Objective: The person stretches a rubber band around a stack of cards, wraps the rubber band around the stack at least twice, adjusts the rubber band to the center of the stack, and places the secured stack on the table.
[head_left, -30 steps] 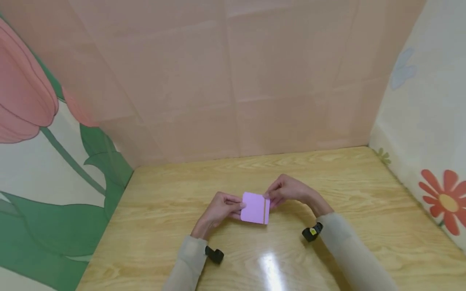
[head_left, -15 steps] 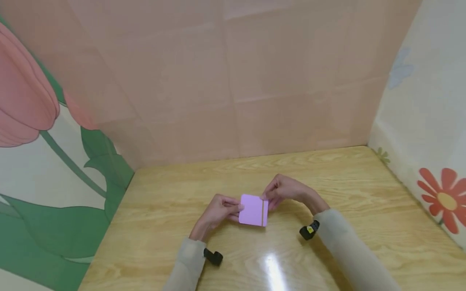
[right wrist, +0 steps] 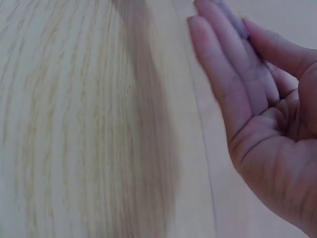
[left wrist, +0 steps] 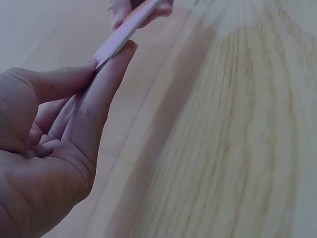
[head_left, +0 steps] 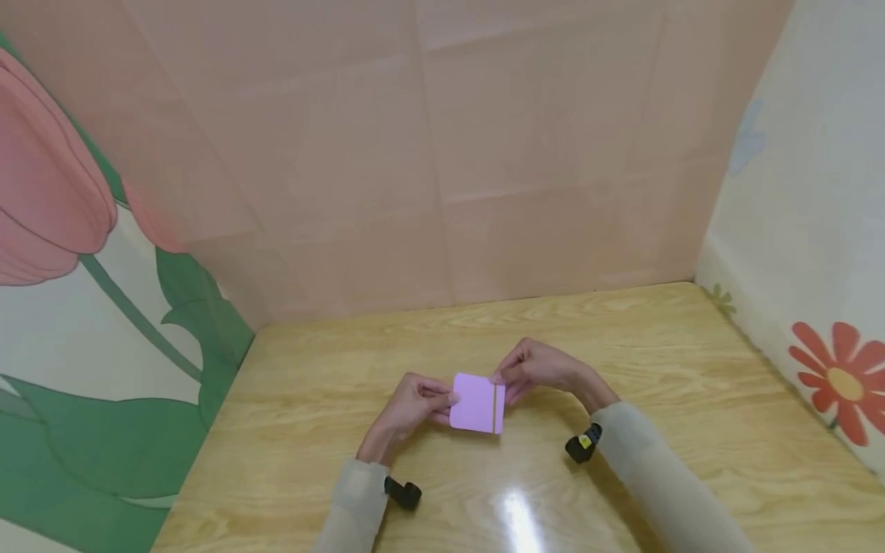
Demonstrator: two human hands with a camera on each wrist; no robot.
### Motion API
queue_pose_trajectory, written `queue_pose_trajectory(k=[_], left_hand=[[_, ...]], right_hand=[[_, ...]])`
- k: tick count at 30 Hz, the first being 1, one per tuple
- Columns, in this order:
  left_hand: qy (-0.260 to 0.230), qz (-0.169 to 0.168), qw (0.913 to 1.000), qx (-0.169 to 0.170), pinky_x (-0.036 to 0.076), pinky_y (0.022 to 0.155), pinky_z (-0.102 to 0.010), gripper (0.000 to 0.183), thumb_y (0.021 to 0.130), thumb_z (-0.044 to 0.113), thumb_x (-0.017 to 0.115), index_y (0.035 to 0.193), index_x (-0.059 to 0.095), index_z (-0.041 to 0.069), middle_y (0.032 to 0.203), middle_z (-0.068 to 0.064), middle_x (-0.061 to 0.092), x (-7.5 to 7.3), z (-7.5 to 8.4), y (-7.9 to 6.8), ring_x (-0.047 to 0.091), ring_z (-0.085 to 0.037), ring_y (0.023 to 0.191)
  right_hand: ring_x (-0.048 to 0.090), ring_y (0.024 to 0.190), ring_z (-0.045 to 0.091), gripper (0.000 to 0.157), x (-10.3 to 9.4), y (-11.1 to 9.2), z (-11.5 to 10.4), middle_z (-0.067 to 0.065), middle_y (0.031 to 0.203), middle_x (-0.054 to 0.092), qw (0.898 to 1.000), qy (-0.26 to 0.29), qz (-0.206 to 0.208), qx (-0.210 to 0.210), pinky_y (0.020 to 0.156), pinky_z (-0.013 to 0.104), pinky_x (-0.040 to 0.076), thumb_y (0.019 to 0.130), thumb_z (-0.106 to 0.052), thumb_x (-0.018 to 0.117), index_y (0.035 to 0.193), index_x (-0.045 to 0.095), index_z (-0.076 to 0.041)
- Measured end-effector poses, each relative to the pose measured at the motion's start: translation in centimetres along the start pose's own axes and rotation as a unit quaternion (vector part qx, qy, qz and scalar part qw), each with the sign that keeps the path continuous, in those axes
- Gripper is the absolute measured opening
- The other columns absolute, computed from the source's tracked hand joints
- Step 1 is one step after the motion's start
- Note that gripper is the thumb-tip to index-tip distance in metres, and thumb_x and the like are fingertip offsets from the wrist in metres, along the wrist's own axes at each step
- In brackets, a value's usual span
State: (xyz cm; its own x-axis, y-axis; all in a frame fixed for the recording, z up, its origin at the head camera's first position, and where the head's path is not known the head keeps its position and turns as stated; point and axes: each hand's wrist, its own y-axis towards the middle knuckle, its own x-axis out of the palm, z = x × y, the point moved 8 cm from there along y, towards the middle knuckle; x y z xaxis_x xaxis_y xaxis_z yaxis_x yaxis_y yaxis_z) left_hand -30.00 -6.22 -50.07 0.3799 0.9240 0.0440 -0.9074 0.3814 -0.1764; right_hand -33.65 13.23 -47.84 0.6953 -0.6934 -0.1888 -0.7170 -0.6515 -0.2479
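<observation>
A small square lilac notebook (head_left: pixel 473 404) is held above the table between both hands, with a gold-brown elastic band (head_left: pixel 494 408) running down near its right edge. My left hand (head_left: pixel 409 405) pinches its left edge, thumb on the front and fingers behind. In the left wrist view the thin notebook (left wrist: pixel 124 33) shows edge-on, its layers slightly visible. My right hand (head_left: pixel 542 365) pinches the upper right corner by the band; whether it grips the band too is too small to tell. In the right wrist view, the hand (right wrist: pixel 262 99) mostly hides the notebook.
The wood-grain table (head_left: pixel 332 461) lies under both hands. A pinkish-beige covering (head_left: pixel 346 153) rises at its back edge. Walls with a painted tulip (head_left: pixel 48 177) and a red flower (head_left: pixel 845 382) flank it. A black wrist camera (head_left: pixel 404 494) sits on each sleeve.
Both hands and the notebook shift slightly left and down in the head view, partly with the view itself. Both hands keep their hold on it.
</observation>
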Motion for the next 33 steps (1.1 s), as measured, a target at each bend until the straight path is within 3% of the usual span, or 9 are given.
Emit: queue_pose_trajectory(k=[4,13,22,28,33], left_hand=[[0.001,0.006,1.0,0.005,0.065,0.069,-0.041,0.024,0.086,0.003,0.073,0.104,0.069,-0.013,0.091,-0.026,0.074,-0.1,0.1,0.2,0.074,-0.023,0.068],[0.014,-0.005,0.9998,0.014,0.065,0.07,-0.041,0.024,0.087,0.008,0.074,0.103,0.071,-0.01,0.091,-0.026,0.074,0.6,0.6,0.9,0.075,-0.024,0.072],[0.006,-0.006,0.9999,0.009,0.065,0.071,-0.04,0.024,0.089,0.007,0.072,0.104,0.07,-0.011,0.092,-0.026,0.074,0.2,0.6,1.0,0.075,-0.024,0.074],[-0.004,0.011,0.9998,0.015,0.065,0.071,-0.039,0.023,0.088,0.006,0.072,0.104,0.071,-0.011,0.092,-0.027,0.074,0.0,0.8,1.1,0.075,-0.024,0.074],[0.002,0.012,0.9998,0.015,0.065,0.07,-0.04,0.023,0.088,0.006,0.072,0.103,0.071,-0.011,0.091,-0.026,0.074,0.7,0.9,1.3,0.075,-0.023,0.071]], right_hand=[[0.075,0.079,0.029,0.024,0.0,0.6,0.3,0.018,0.099,0.076,1.0,0.013,0.002,-0.006,0.077,0.048,0.063,0.091,-0.019,0.07,0.104,0.075,0.0],[0.074,0.083,0.024,0.022,-0.2,1.2,-0.1,0.012,0.098,0.077,0.999,-0.021,0.024,-0.015,0.072,0.043,0.065,0.09,-0.022,0.072,0.103,0.077,-0.006],[0.075,0.084,0.03,0.023,-0.6,0.8,-0.6,0.016,0.101,0.076,1.0,0.002,-0.015,0.009,0.083,0.052,0.062,0.09,-0.017,0.071,0.104,0.075,0.0],[0.075,0.081,0.028,0.021,-0.7,1.3,-1.0,0.015,0.1,0.076,1.0,-0.011,0.005,-0.002,0.078,0.047,0.064,0.092,-0.016,0.068,0.104,0.075,0.0],[0.071,0.075,0.019,0.02,-0.6,1.6,-1.4,0.01,0.094,0.076,0.999,-0.037,0.018,0.0,0.073,0.044,0.064,0.091,-0.02,0.069,0.102,0.077,-0.005]])
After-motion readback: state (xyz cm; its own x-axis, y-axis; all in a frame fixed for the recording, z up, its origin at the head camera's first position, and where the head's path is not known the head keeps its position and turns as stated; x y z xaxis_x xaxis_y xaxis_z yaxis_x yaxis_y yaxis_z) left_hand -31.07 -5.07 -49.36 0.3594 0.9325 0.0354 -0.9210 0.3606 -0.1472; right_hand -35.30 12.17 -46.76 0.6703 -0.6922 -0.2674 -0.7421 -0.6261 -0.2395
